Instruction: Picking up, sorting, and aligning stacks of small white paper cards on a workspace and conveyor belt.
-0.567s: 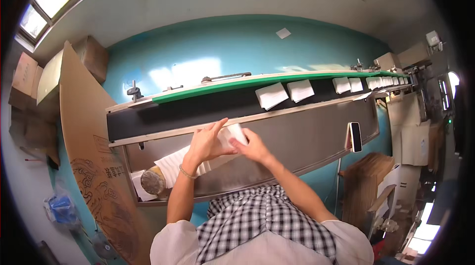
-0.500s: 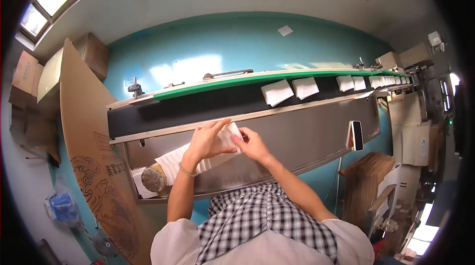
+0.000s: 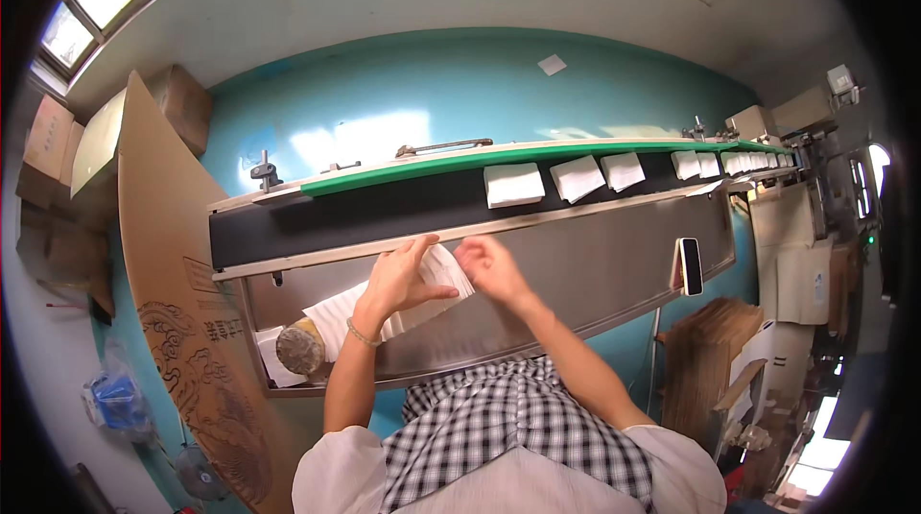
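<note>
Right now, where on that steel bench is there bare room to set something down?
Free: the steel bench between the right hand and the phone. Crowded: its left end, with the white stack, tape roll and left hand.

Single head view; looks steeply down, close over steel worktable (image 3: 595, 274); fisheye.

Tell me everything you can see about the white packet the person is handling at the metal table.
The white packet is a flat, soft-looking wrapped bundle, plain white with faint ribbing, apparently paper or thin plastic. It lies tilted on the steel worktable, just below the black conveyor belt. The left hand rests on top of it with fingers spread, and the right hand touches its right end. It overlaps a stack of similar white sheets at its lower left.
</note>
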A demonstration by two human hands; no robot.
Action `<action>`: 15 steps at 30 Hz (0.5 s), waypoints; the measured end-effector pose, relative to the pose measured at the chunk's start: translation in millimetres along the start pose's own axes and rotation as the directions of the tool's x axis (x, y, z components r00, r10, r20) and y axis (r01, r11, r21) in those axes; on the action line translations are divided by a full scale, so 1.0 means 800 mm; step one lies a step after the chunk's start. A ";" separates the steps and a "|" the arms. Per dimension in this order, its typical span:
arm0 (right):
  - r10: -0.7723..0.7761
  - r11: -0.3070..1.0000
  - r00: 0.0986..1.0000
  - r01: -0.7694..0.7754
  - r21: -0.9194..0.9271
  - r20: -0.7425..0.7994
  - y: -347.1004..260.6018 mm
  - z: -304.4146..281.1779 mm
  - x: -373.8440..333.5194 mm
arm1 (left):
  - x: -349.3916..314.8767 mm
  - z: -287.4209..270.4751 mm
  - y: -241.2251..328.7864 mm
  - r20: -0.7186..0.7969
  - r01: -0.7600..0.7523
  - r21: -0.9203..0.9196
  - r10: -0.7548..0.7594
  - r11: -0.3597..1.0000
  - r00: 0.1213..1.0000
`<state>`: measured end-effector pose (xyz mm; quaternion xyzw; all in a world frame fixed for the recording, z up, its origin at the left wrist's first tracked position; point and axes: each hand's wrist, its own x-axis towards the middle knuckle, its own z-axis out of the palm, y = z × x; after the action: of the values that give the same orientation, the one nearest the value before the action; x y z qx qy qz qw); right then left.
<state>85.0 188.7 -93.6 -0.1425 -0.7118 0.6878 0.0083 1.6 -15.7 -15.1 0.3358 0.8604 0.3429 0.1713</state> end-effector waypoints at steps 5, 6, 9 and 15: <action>0.223 0.975 0.969 -0.221 -0.026 0.107 -0.030 0.044 -0.018 | -0.021 -0.019 -0.020 0.005 -0.018 0.017 0.018 1.000 1.000; 0.325 0.934 0.934 -0.342 0.100 0.151 -0.020 0.042 -0.015 | -0.024 -0.023 -0.025 0.006 -0.020 0.020 0.020 1.000 1.000; 0.329 0.934 0.932 -0.345 0.090 0.155 -0.009 0.024 -0.015 | -0.022 -0.024 -0.024 0.078 0.066 -0.006 -0.066 0.998 0.995; 0.353 0.879 0.935 -0.315 0.359 -0.044 -0.041 -0.001 0.043 | -0.021 -0.023 -0.012 0.055 0.084 0.023 -0.085 0.996 0.995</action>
<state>45.8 196.7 -67.4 -0.2965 -0.5430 0.7842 -0.0469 0.0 -41.2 -7.8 0.3103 0.8722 0.3168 0.2063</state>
